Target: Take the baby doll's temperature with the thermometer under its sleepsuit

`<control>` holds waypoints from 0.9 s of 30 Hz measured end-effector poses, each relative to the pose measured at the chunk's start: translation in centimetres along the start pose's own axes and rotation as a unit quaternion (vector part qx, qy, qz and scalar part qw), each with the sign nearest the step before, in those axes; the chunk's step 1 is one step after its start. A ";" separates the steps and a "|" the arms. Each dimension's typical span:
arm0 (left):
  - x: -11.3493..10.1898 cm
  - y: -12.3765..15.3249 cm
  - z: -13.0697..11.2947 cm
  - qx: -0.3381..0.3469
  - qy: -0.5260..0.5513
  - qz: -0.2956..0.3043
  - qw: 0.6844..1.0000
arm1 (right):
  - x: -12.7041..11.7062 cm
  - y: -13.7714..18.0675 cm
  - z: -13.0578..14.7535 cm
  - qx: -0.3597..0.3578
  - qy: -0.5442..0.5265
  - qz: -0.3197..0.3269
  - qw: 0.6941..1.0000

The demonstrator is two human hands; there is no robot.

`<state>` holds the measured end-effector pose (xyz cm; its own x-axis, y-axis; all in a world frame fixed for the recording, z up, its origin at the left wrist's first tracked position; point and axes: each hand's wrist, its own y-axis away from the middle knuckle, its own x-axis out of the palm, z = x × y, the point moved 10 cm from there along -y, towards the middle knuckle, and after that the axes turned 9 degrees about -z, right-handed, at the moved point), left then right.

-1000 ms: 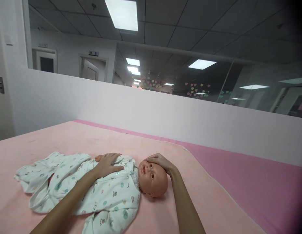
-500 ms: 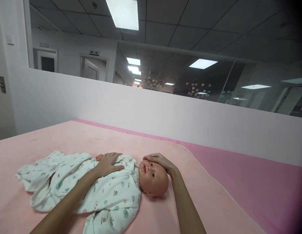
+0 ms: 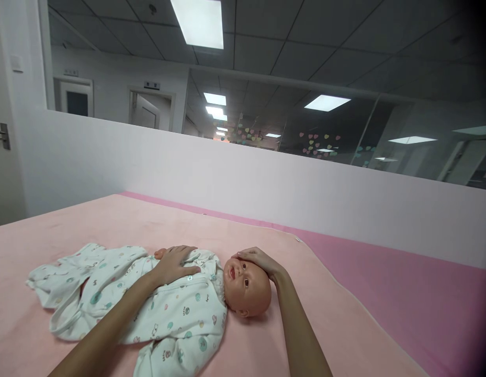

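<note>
A baby doll (image 3: 248, 290) lies on its back on a light pink blanket (image 3: 148, 225), its bald head to the right. It wears a white patterned sleepsuit (image 3: 176, 314), whose legs trail off to the left. My left hand (image 3: 172, 263) lies flat on the doll's chest, fingers stretched out. My right hand (image 3: 257, 260) rests over the top of the doll's head, fingers curved along the forehead. Neither hand grips anything.
The blanket covers a darker pink mattress (image 3: 403, 293) that shows at the right. A white partition wall (image 3: 266, 188) runs behind the bed, with glass above it. A door with a handle (image 3: 1, 135) is at the far left.
My right hand's fingers have shifted slightly back and forth over the doll's forehead. My left hand and the doll stay where they were.
</note>
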<state>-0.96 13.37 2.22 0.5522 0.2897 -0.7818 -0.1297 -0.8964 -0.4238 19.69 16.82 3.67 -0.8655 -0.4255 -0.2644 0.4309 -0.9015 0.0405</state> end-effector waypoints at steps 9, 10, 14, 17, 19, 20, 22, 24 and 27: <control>0.1 0.0 0.3 -0.001 0.015 -0.007 1.000 | -0.1 -0.1 0.2 -0.002 0.000 -0.011 1.000; 0.1 0.0 0.3 0.000 0.016 -0.008 1.000 | -0.1 -0.1 0.2 -0.003 0.004 -0.008 1.000; 0.2 -0.1 0.4 0.002 0.020 -0.012 1.000 | 0.2 0.1 0.2 -0.007 0.016 0.013 1.000; 0.1 -0.1 0.4 0.004 0.022 -0.013 1.000 | 0.2 0.1 0.3 -0.005 0.005 0.008 1.000; 0.1 -0.1 0.3 0.005 0.022 -0.012 1.000 | 0.2 0.0 0.4 -0.002 -0.004 0.000 1.000; 0.1 -0.1 0.3 0.005 0.022 -0.012 1.000 | 0.1 0.0 0.4 -0.001 -0.006 -0.004 1.000; 0.1 -0.1 0.4 0.002 0.025 -0.013 1.000 | 0.1 0.0 0.4 -0.004 -0.007 -0.010 1.000; 0.2 -0.1 0.5 0.001 0.028 -0.013 1.000 | 0.1 0.0 0.4 -0.007 -0.002 -0.006 1.000; 0.2 -0.1 0.4 -0.002 0.030 -0.011 0.999 | 0.3 0.1 0.3 -0.007 0.008 0.005 1.000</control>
<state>-1.18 13.68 1.93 0.6030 0.2885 -0.7437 -0.1142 -0.8915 -0.4384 19.42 16.54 3.90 -0.8571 -0.4334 -0.2785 0.4435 -0.8958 0.0290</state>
